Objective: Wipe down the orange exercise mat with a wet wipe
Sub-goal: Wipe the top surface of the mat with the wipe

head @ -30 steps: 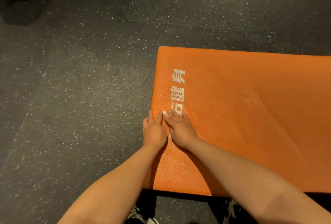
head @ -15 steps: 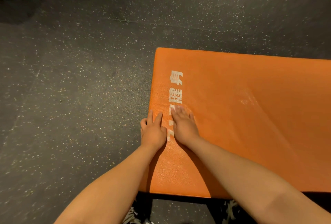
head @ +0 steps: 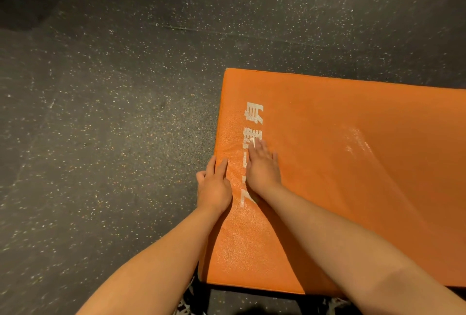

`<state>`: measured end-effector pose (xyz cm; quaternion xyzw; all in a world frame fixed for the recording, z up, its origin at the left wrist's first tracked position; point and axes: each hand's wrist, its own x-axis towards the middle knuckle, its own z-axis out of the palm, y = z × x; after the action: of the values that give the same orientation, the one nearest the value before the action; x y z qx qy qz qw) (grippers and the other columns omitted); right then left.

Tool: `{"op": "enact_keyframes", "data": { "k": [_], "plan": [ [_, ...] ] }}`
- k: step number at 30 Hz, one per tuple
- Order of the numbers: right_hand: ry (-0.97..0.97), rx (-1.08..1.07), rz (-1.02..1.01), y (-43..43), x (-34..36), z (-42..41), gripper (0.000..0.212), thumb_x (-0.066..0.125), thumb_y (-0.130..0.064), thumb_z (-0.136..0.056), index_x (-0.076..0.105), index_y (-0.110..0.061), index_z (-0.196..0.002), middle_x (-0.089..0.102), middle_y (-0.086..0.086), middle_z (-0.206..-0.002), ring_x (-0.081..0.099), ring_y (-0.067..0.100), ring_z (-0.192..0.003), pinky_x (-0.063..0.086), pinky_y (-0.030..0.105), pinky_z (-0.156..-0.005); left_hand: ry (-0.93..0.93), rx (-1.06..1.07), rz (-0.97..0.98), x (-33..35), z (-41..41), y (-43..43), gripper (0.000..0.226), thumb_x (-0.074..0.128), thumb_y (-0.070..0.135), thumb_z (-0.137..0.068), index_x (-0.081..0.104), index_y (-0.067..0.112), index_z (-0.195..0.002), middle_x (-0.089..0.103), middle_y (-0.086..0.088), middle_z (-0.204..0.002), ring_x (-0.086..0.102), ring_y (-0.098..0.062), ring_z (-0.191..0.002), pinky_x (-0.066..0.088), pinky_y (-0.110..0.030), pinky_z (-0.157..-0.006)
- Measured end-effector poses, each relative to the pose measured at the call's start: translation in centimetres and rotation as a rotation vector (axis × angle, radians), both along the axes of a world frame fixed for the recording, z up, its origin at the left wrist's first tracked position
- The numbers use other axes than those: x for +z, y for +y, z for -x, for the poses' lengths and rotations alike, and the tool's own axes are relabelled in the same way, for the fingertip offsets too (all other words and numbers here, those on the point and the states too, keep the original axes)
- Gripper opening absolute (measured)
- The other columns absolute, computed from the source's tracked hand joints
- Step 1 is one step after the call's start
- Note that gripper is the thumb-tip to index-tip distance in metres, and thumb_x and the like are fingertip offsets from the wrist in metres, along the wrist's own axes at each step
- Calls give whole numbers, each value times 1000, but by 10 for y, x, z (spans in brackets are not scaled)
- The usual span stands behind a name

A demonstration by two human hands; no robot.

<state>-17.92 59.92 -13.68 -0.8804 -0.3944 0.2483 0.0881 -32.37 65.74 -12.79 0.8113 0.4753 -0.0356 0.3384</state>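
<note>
Since the orange mat lies flat on the dark speckled floor with its left end right in front of me, I'm leaning over that end, both arms stretched forward and down. My left hand sits palm-down on the mat's left edge, fingers straight and together, holding nothing. I judge it's there to pin the mat so it can't slide under the rubbing. My right hand is just beside it, also flat, fingers straight and slightly spread. They press the wipe onto the surface instead of gripping it. Only a white sliver of it peeks out past my fingertips, right on the white lettering, so I can't tell how it's folded underneath. A flat palm spreads the pressure and covers more mat with each stroke. Most of the orange stretches away to my right.
</note>
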Motion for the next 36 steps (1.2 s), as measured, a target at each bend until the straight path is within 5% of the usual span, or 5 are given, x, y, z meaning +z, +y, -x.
{"op": "enact_keyframes", "data": {
  "k": [7,14,22,29,36],
  "plan": [
    [136,338,-131,-8,-12,33,59,31,-16,-108,11,-26,-163,4,-7,-170,-4,11,-156,-5,46,-126,-42,113,44,-1,-4,7,49,34,17,-106,37,30,-153,30,-5,-159,34,-33,-131,28,-31,-106],
    [31,7,-24,-13,0,14,73,38,-6,-100,4,-22,-163,-4,-3,-170,-10,14,-156,-6,49,-125,49,65,10,0,-5,2,53,33,16,-106,30,34,-156,27,-11,-160,30,-35,-129,34,-36,-104],
    [167,337,-152,-25,0,31,61,37,-14,-106,16,-27,-162,9,-6,-169,1,14,-156,0,47,-126,59,52,36,9,-6,-6,64,34,7,-100,26,37,-156,15,-8,-163,23,-30,-131,35,-39,-106],
    [72,-38,-30,-19,6,21,64,35,-15,-104,10,-23,-163,-2,-4,-170,-9,13,-156,-4,50,-125,171,-2,-43,8,-6,-9,60,34,18,-104,17,36,-158,13,-12,-165,30,-30,-123,32,-33,-105],
    [161,311,-123,-25,-2,21,57,34,-23,-109,16,-28,-162,9,-7,-169,-2,14,-156,-6,46,-126,102,-68,-49,5,-7,-5,61,39,17,-101,23,35,-157,5,-7,-168,20,-29,-138,22,-42,-117]
  ]
}}
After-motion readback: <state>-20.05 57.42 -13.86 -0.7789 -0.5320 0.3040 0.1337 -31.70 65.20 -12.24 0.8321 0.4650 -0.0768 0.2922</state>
